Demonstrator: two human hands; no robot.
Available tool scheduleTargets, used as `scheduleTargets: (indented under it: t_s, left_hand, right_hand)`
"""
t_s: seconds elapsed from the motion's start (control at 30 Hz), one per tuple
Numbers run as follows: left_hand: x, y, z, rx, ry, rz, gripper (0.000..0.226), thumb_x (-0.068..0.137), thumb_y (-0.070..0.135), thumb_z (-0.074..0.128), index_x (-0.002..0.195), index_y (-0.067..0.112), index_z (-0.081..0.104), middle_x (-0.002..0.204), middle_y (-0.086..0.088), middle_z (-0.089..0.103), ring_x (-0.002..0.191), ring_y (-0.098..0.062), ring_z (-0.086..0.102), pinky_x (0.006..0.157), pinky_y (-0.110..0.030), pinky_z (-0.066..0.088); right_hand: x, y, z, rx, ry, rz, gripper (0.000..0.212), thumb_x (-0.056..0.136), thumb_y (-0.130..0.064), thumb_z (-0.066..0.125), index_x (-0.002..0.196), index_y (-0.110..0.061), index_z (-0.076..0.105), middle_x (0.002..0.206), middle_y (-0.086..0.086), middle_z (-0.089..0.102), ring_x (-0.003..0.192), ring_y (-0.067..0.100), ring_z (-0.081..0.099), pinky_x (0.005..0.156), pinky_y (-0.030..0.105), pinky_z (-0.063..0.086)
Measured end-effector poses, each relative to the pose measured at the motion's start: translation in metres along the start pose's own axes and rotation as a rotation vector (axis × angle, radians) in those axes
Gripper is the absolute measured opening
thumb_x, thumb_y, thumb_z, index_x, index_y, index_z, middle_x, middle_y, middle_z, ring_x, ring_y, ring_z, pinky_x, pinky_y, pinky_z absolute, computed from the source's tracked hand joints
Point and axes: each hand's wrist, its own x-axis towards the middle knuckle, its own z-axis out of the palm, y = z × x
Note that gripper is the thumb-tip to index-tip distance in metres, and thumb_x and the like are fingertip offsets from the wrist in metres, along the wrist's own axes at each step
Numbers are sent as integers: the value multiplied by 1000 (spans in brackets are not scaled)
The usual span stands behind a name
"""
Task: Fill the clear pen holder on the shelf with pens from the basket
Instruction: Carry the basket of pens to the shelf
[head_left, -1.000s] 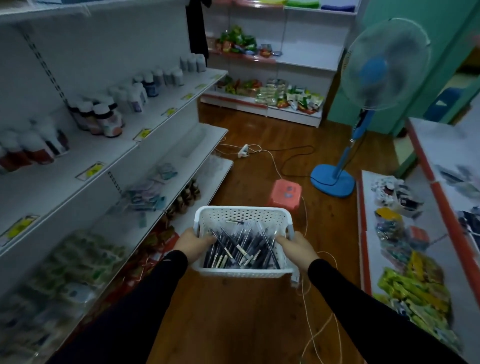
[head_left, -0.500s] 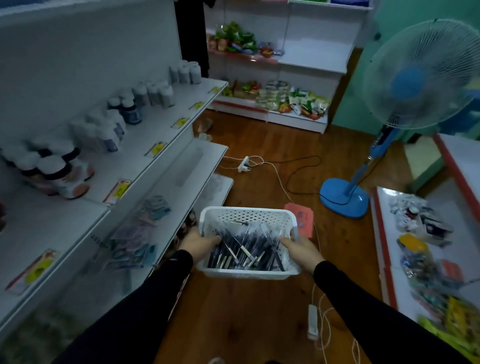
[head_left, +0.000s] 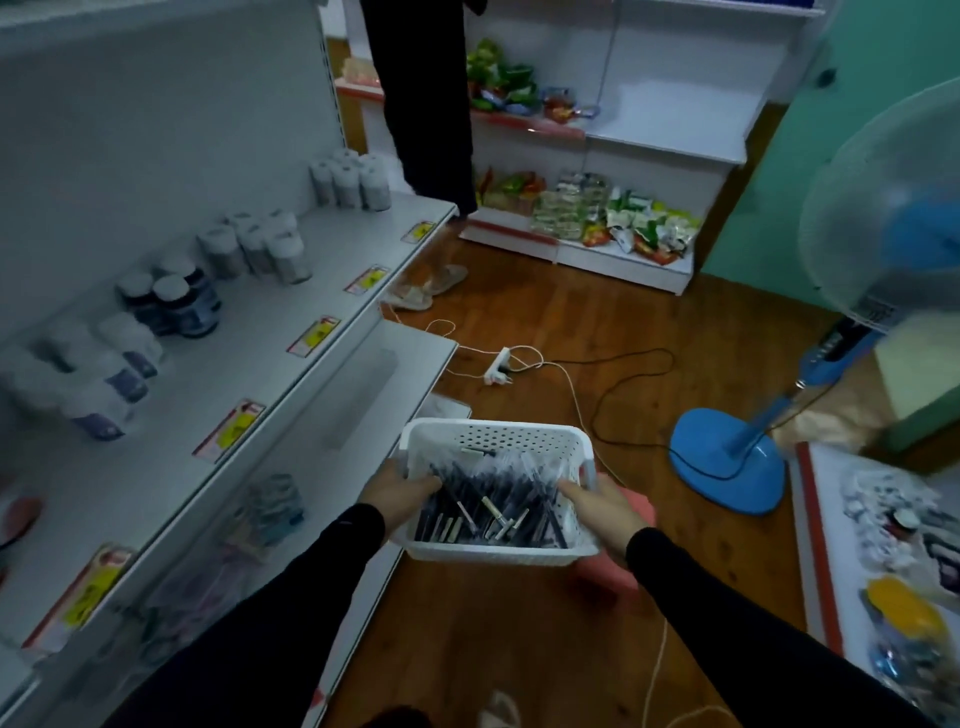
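**Hands grip pen basket beside shelving**

Left hand (head_left: 400, 480) grips the left rim of the white perforated plastic basket (head_left: 498, 441), thumb hooked over the edge and inside. Right hand (head_left: 597, 506) grips the right rim the same way, fingers curled under the side wall. Both arms wear black sleeves (head_left: 291, 613). Basket is carried level, above the brown wooden floor (head_left: 519, 634) and just beside the edge of the white metal shelving unit (head_left: 291, 291) on the left.

Basket contents: a loose heap of dark-barrelled pens (head_left: 488, 509), most in clear wrappers, several with pale ends pointing toward the carrier.

Clear pen holder: a pale, see-through oblong shape (head_left: 363, 395) lies on the lower shelf ahead of the basket; too blurred to confirm what it is.

Upper shelf holds white-capped bottles (head_left: 270, 244) in groups, with yellow price labels (head_left: 314, 338) along the front lip. Lower shelf holds blurred packaged goods (head_left: 270, 509).

On the floor: a white power strip (head_left: 498, 366) with trailing cables, a blue pedestal fan (head_left: 727, 457) at right, a pink stool (head_left: 613, 561) partly hidden under the basket. A second person in dark clothing (head_left: 421, 104) stands at the far end of the shelving.
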Motion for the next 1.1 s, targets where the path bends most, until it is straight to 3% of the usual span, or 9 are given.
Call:
scheduleTargets:
  t_s: [0.13,0.27,0.47,0.6,0.7,0.8,0.93,1.03,1.1]
  left_hand:
    - [58,31,-2,-10,18,-43,25,82,25,65,103,13,59,87,-4,64,71,-10,59,55,-21,43]
    - [130,52,-6,-39,2,-73,31,81,27,65,108,13,57,102,-8,66,85,-20,63,75,-29,50]
    - [221,90,-11,-56,-24,-102,61,89,27,61,139,5,37,135,-15,51,117,-29,53,85,-28,40]
    - [272,111,-17,-60,-17,-142,43,87,27,63,121,5,48,112,-11,59,95,-24,59,85,-33,49]
    - [313,116,-19,-112,15,-184,44,76,38,68,106,9,54,101,-10,66,87,-24,65,84,-41,55]
    - [349,119,-14,-192,85,-266,63,71,43,68,121,9,49,115,-10,63,94,-24,63,87,-40,54]
    - [370,131,-3,-336,195,-396,74,88,29,63,147,6,23,147,-11,39,128,-28,45,90,-27,38]
    - [372,125,3,-443,280,-479,79,88,31,63,148,6,19,152,-13,32,133,-28,40,92,-28,37]
    - [367,117,5,-511,331,-537,80,89,33,63,148,6,17,153,-13,29,134,-30,38,93,-30,36]
  right_hand:
    - [79,-28,-18,-31,-10,0,75,63,-70,66,123,-27,51,107,-3,71,91,20,72,81,45,59]
    - [139,-73,-27,-37,-31,4,75,61,-71,68,121,-29,53,105,-2,72,90,21,73,81,46,59]
    - [234,-120,-48,-119,-26,-14,103,46,-93,59,123,-25,54,110,0,70,92,22,71,84,45,58]
    - [279,-160,-62,-166,-64,-7,105,48,-94,56,127,-24,51,115,0,68,96,22,69,83,44,58]
    - [305,-204,-64,-210,-128,-33,95,62,-83,56,132,-19,48,119,1,63,97,21,65,82,41,56]
    - [318,-263,-59,-268,-188,-65,67,81,-66,57,130,-21,52,115,1,66,100,21,65,90,41,54]
    - [358,-322,-54,-378,-359,-140,19,96,-41,55,114,-33,54,100,-2,65,92,22,62,89,38,50]
    - [384,-352,-41,-472,-471,-181,20,98,-34,54,116,-24,54,103,1,62,99,25,59,98,39,46]
    - [397,-365,-26,-521,-563,-185,39,96,-41,55,130,-22,52,122,-1,62,113,25,58,102,39,44]
